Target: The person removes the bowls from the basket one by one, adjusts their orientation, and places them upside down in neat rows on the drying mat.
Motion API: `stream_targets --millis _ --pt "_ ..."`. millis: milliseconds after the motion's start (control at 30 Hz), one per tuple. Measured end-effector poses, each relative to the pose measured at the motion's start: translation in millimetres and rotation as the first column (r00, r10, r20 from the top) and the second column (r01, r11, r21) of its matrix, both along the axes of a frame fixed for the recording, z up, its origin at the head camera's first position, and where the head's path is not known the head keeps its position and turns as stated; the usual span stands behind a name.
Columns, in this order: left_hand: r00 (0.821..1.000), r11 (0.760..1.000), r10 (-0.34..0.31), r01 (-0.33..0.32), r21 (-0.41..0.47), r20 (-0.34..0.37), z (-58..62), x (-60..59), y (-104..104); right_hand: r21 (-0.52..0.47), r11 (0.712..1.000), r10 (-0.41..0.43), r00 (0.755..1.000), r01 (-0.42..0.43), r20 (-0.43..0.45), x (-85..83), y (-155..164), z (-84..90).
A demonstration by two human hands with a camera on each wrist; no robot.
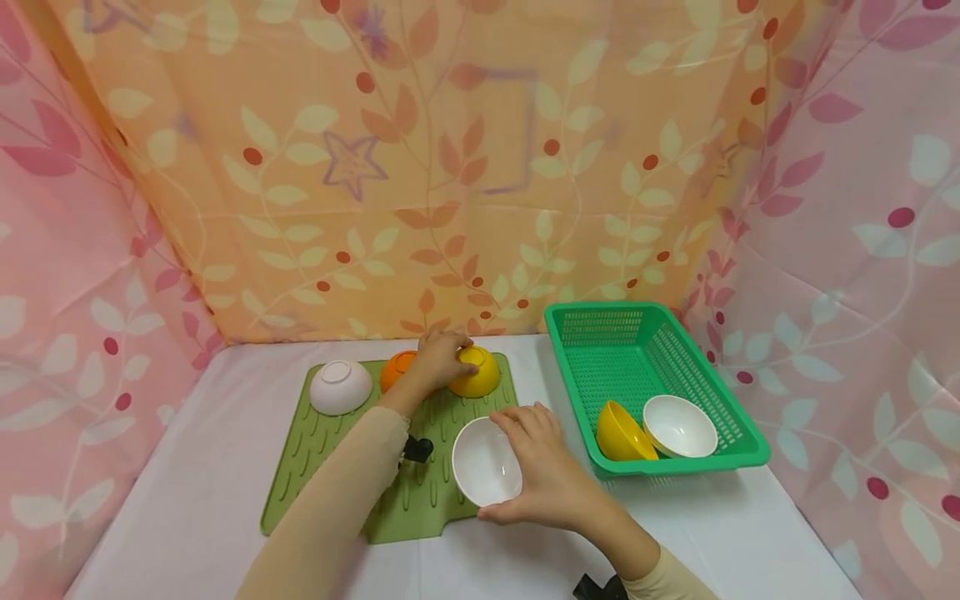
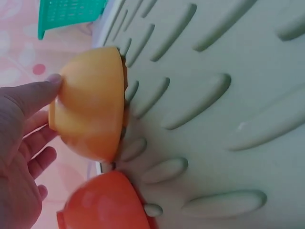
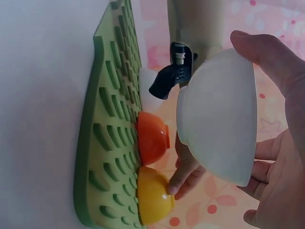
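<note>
My right hand [image 1: 551,471] holds a white bowl [image 1: 480,467] above the front right of the green drying mat [image 1: 408,504], thumb and fingers on opposite sides near the rim. In the right wrist view the white bowl [image 3: 219,119] shows its outer side. My left hand [image 1: 438,362] pinches an upside-down yellow bowl [image 1: 480,379] near its foot, at the mat's back right corner. The left wrist view shows the thumb against that yellow bowl [image 2: 90,105]. Partly behind the left hand, an orange bowl [image 1: 395,369] lies upside down.
Another upside-down white bowl [image 1: 341,387] sits at the mat's back left. On the right stands a green basket [image 1: 564,375] containing a yellow bowl [image 1: 624,433] and a white bowl [image 1: 680,427]. Patterned curtains [image 1: 420,208] enclose the white-covered table [image 1: 202,467].
</note>
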State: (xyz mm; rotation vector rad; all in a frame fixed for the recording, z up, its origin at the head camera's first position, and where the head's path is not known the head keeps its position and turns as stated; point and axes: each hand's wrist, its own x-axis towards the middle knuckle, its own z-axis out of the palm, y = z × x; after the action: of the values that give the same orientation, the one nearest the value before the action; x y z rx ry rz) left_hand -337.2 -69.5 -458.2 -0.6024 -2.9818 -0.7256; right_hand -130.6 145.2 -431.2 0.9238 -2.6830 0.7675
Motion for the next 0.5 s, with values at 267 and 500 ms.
stream_targets --millis 267,500 --pt "0.997 0.996 -0.009 0.016 0.087 -0.073 27.5 24.7 -7.7 0.022 1.000 0.011 1.000 -0.011 0.013 -1.3 -3.3 -8.6" --pt "0.986 0.972 -0.092 0.120 0.203 -0.139 72.1 79.4 -33.0 0.003 1.000 0.007 1.000 -0.007 -0.016 -7.3 -3.7 -15.2"
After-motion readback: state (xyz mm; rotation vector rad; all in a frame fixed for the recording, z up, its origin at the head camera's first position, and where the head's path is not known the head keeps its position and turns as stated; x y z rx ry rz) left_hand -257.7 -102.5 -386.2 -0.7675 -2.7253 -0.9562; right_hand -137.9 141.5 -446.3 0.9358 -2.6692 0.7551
